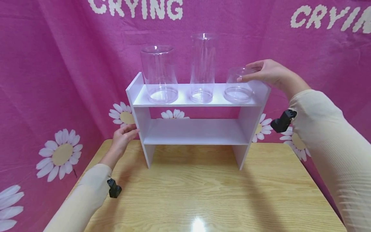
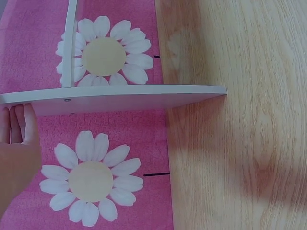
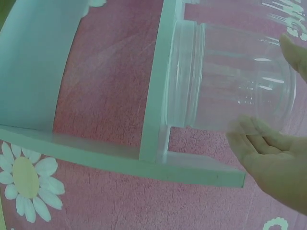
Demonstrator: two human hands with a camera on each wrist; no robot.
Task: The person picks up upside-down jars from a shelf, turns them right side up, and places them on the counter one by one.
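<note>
While the right hand (image 1: 269, 73) grips a short, clear, cylindrical plastic-looking jar (image 1: 238, 93) near its top, the left hand (image 1: 123, 138) touches the outer face of the left side panel of a white two-tier shelf unit (image 1: 197, 132). Hands well apart, one at each end of the unit.

Short jar: right of centre in the head view, upright, base on the upper board, near the right side panel. In the right wrist view it shows sideways, thumb at the right edge, fingers below, jar between them. Left wrist view: fingertips against the panel at the left edge of the frame, fingers fairly straight.

Same upper board, centre: tall, narrow clear cylinder (image 1: 203, 61). Left of it: wider clear cylinder (image 1: 159, 69). Both upright, all three apart.

Unit stands at the far side of a light wood-grain table (image 1: 203, 190), lower half of the head view. Behind: magenta cloth (image 1: 87, 45) with white daisies (image 1: 62, 154) and cream "CRYING" lettering (image 1: 136, 9) along the top. Cream sleeves (image 1: 333, 138) on both arms, small black device (image 1: 284, 121) at each wrist.
</note>
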